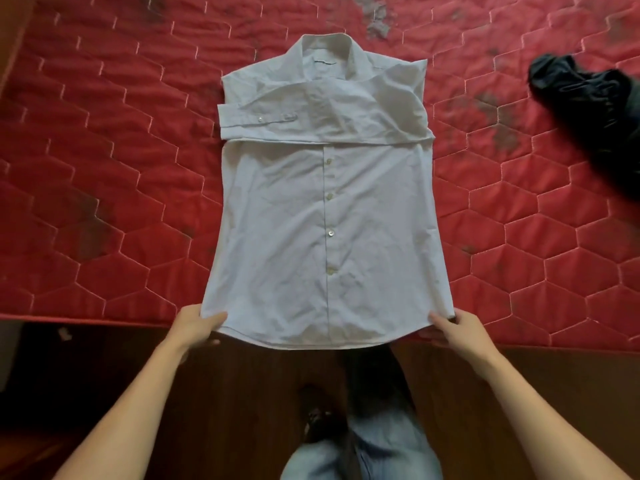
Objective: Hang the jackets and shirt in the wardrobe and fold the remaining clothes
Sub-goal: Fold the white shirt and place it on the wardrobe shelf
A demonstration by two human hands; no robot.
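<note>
A white button-up shirt [322, 220] lies flat, front up, on the red quilted mattress [104, 168], collar pointing away from me. Both sleeves are folded across its chest, one cuff showing at the left. The hem hangs slightly over the mattress's near edge. My left hand [195, 323] pinches the hem's left corner, thumb on top of the cloth. My right hand [457, 329] pinches the hem's right corner the same way.
A dark crumpled garment [595, 109] lies at the mattress's right side. The mattress bears dark stains and a worn grey patch [377, 19] near the top. Below its near edge is dark wooden floor [242, 393], where my jeans and shoe show.
</note>
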